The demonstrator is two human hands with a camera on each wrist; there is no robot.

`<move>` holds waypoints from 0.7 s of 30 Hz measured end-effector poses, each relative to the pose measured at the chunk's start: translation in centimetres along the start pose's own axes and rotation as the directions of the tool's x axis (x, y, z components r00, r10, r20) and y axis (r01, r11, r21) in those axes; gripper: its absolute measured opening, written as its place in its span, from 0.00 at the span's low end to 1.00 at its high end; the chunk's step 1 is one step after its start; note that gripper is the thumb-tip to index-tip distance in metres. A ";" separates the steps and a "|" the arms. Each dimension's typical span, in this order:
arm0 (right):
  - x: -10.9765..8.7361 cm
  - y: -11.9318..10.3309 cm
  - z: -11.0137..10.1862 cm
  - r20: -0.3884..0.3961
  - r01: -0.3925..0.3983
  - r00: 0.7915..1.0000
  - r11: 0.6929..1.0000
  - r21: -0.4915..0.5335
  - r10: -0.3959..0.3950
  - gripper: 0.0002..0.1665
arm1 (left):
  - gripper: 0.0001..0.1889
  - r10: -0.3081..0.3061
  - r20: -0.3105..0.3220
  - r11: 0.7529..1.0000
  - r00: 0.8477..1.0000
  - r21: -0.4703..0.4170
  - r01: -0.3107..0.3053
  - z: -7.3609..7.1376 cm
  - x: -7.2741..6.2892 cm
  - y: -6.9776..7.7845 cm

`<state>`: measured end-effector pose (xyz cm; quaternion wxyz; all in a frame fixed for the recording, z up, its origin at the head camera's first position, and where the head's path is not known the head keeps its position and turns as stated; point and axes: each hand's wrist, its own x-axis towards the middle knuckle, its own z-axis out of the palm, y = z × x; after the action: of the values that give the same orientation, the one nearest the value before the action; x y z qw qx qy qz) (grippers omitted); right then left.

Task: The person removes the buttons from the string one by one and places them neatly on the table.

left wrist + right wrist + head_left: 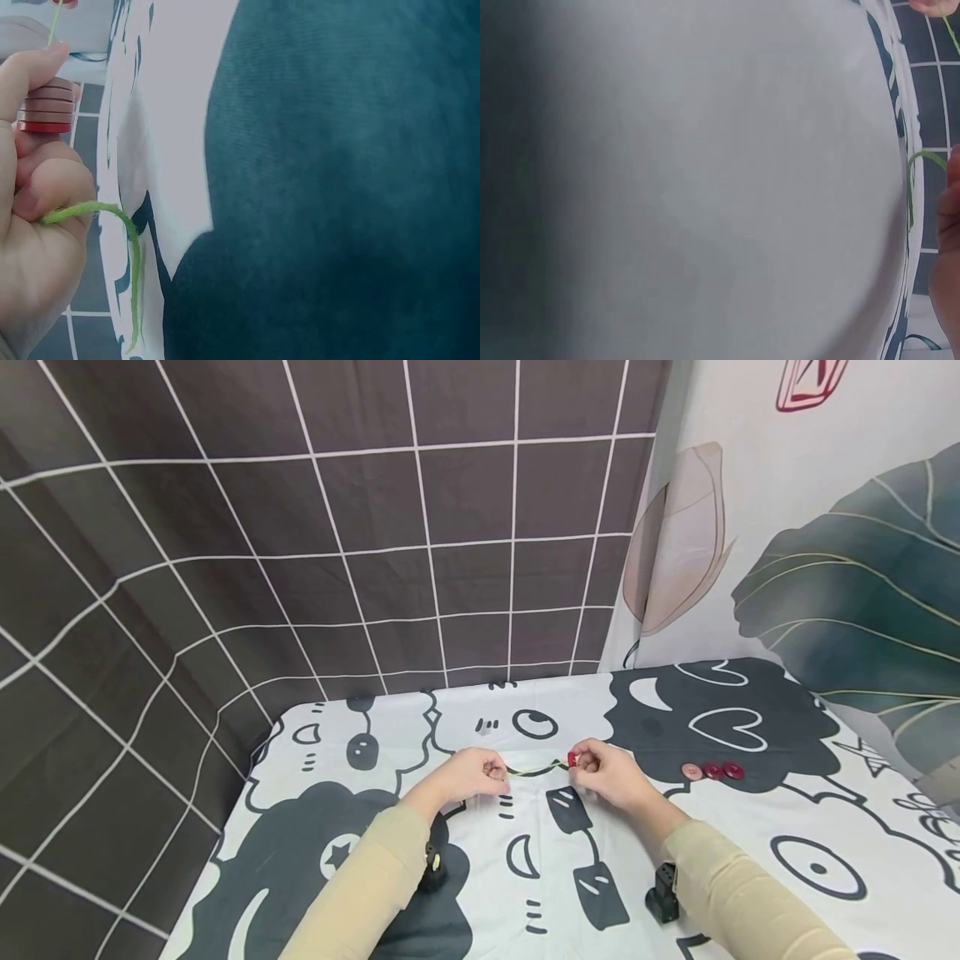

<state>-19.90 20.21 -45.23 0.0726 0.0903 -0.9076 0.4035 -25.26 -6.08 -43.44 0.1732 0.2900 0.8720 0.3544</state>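
My left hand (476, 771) grips a stack of pink and red button-like discs (46, 109), pinched between thumb and fingers in the left wrist view. A loose end of green string (135, 262) curls out below its fingers. From the left hand the string runs across to my right hand (606, 770), which pinches a red disc (572, 759) and the string near it. In the right wrist view another string end (922, 155) hangs from the right hand, mostly out of frame. Both hands are raised close over the patterned cloth.
To the right of my right hand lie a pink disc (692, 772) and two dark red discs (733, 771) in a row on the black-and-white cloth (645, 852). A dark gridded curtain (360, 527) stands behind, a leaf-print one (847, 577) at the right.
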 end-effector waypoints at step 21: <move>-0.5 0.9 -0.9 0.005 0.012 1.000 1.000 0.014 -0.012 0.14 | 0.10 -0.025 -0.031 1.000 0.999 -0.003 0.025 0.0 -0.1 -0.3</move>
<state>-19.55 21.52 -45.33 0.0721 0.0972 -0.9043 0.4093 -25.31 -6.32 -43.68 0.1643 0.2732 0.8777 0.3577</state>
